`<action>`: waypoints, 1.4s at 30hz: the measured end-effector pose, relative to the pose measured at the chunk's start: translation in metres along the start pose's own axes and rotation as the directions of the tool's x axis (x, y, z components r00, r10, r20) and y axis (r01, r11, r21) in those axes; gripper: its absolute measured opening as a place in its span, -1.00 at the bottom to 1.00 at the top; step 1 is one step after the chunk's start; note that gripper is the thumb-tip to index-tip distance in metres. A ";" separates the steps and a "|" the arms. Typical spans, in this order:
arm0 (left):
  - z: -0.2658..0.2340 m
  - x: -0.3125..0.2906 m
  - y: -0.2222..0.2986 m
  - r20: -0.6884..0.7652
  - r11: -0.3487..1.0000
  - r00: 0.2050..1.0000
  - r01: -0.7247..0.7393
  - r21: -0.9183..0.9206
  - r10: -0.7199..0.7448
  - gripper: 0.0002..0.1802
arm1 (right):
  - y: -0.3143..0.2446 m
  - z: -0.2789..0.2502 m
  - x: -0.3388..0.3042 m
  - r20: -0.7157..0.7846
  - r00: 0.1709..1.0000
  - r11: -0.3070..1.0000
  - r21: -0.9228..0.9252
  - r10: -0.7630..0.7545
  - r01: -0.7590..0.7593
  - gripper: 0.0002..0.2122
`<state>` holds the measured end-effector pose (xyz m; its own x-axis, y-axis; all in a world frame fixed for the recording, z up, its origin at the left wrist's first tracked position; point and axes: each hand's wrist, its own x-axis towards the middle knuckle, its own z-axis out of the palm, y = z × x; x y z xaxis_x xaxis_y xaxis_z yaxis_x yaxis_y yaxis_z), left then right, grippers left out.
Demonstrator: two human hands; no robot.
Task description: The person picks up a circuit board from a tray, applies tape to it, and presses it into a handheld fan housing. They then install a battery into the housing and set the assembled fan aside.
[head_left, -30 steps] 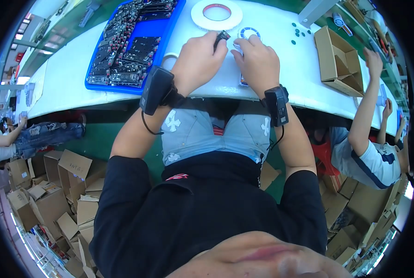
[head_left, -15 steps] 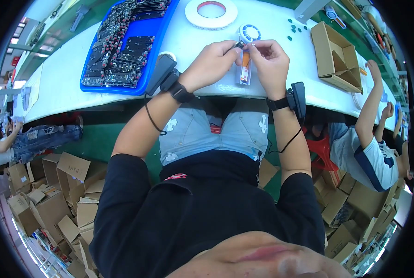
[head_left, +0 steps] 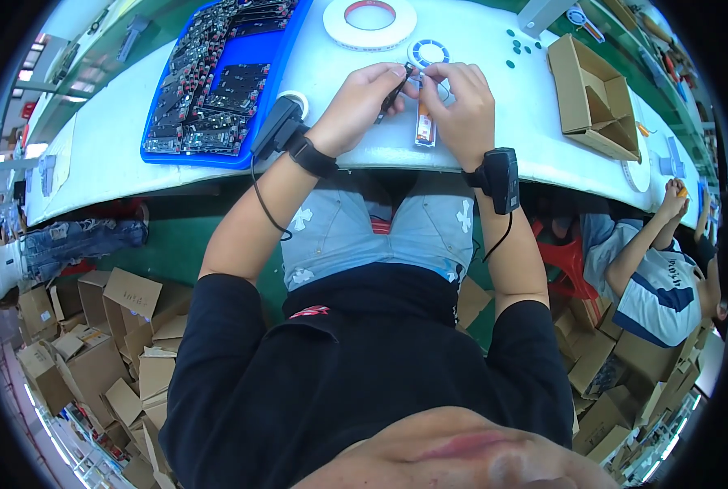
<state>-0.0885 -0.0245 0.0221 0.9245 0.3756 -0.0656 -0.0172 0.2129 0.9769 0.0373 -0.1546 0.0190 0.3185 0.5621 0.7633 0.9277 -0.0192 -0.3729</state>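
My left hand (head_left: pixel 362 98) pinches a slim black circuit board (head_left: pixel 394 95) between thumb and fingers, slanting over the table. Close beside it, my right hand (head_left: pixel 461 106) has thumb and forefinger pressed together at the board's upper end; what they hold is too small to make out. Between the hands lies a small handheld fan with a round white-and-blue head (head_left: pixel 428 54). Its clear handle (head_left: pixel 425 130) points toward me, with an orange-and-white part inside. My right hand partly covers the fan.
A blue tray (head_left: pixel 258 138) full of black circuit boards stands at left. Behind the fan lies a big white tape roll (head_left: pixel 369 24). Small green discs (head_left: pixel 510 63) and an open cardboard box (head_left: pixel 596 98) are at right. Another person (head_left: pixel 661 277) works farther right.
The board in my left hand has tilted and shows more of its length. My right hand has shifted slightly left, and the fan has turned a little. The person at right has lowered an arm.
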 end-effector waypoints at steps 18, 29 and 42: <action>-0.002 0.002 0.002 -0.018 0.971 0.997 -0.063 0.229 0.069 -0.59 | 0.000 -0.001 0.000 0.032 0.995 0.977 -0.187 -0.097 0.101 -0.92; -0.017 0.005 0.008 0.041 0.943 0.999 0.008 0.333 -0.023 -0.68 | 0.019 -0.014 0.013 0.266 0.941 0.976 0.006 -0.209 0.216 -0.86; -0.026 0.008 0.016 0.236 0.910 0.965 0.006 0.415 -0.114 -0.65 | 0.038 -0.019 0.017 0.403 0.861 0.950 0.145 -0.311 0.276 -0.81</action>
<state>-0.0912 0.0051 0.0317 0.9839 0.1255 -0.1270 0.1482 -0.1780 0.9728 0.0814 -0.1612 0.0281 -0.0931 0.8230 0.5604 0.9410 0.2565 -0.2205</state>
